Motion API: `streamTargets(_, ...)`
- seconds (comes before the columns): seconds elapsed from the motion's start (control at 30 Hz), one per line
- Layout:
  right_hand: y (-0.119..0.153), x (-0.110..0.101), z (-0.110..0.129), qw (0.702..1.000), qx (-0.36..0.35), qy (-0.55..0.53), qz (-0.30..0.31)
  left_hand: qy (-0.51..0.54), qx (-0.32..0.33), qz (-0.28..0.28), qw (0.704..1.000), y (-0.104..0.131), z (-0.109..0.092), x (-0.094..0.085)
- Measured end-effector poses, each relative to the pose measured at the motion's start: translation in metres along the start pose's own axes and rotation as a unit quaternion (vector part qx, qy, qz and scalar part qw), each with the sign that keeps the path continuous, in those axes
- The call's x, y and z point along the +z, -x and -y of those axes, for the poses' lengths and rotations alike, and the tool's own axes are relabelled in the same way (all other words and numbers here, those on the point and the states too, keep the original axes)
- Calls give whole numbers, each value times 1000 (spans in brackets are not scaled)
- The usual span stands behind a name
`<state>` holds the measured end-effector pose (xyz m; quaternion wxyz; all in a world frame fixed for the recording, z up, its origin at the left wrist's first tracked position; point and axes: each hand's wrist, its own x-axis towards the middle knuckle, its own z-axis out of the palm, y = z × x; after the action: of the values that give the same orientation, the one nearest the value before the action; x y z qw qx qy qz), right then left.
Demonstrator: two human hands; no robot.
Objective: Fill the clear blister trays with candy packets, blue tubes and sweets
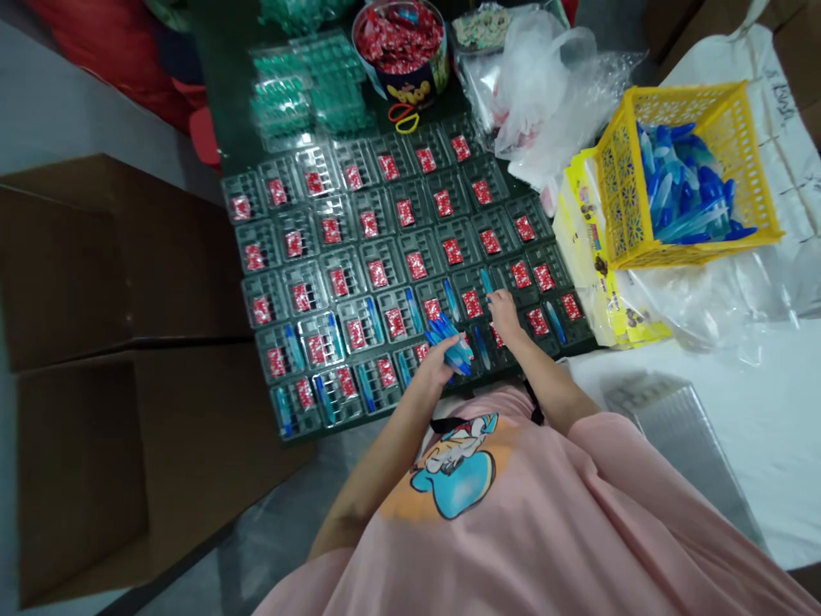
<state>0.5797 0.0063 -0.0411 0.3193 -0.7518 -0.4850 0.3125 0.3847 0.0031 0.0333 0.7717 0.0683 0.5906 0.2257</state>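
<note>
Rows of clear plastic trays [311, 289] cover the dark table, each with a small red packet [377, 273] in it. In the two rows nearest me, many trays also hold a blue pen-like piece [366, 387]. My left hand [439, 364] is closed round a bunch of blue pieces [450, 340] above the front rows. Farther right, my right hand [504, 312] pinches one light blue piece [486, 281] over a tray in the second row from the front.
A yellow basket [616, 184] of blue pieces stands at the right, beside plastic bags [545, 81]. Behind the trays are a tub [414, 88] of red packets, scissors [405, 118] and stacked trays [311, 85]. Cardboard boxes [192, 428] stand at the left.
</note>
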Motion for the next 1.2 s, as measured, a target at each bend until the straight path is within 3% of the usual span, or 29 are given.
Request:
streamTargets(0.1, -2, -2, 12, 999, 1, -28, -31, -7, 0, 19, 1000, -3, 4, -1)
streamTargets(0.17, 8, -1, 23, 998, -4, -68, -19, -7, 9, 24, 1000, -7, 6, 1)
streamTargets(0.3, 43, 3, 38, 971, 1, -191, 141, 4, 35, 4, 999, -15, 9, 14)
streamTargets(0.37, 56, 2, 37, 962, 19, -210, 171, 2, 33, 1, 999, -16, 11, 23)
streamTargets(0.5, 54, -9, 23, 974, 43, -173, 143, -5, 25, 8, 1000, -13, 14, 36)
streamTargets(0.73, -11, -36, -12, 997, 67, -19, -39, 35, 14, 2, 999, -6, 11, 37)
streamTargets(0.9, -33, -27, -24, 997, 36, 48, -48, 47, 16, -41, 998, -7, 10, 26)
streamTargets(1.07, -28, -24, -26, 998, 25, 52, -37, 58, 17, -55, 997, -5, 9, 21)
streamTargets(1.2, -16, -32, -11, 999, 11, 24, -48, 63, 22, -63, 996, -3, 9, 23)
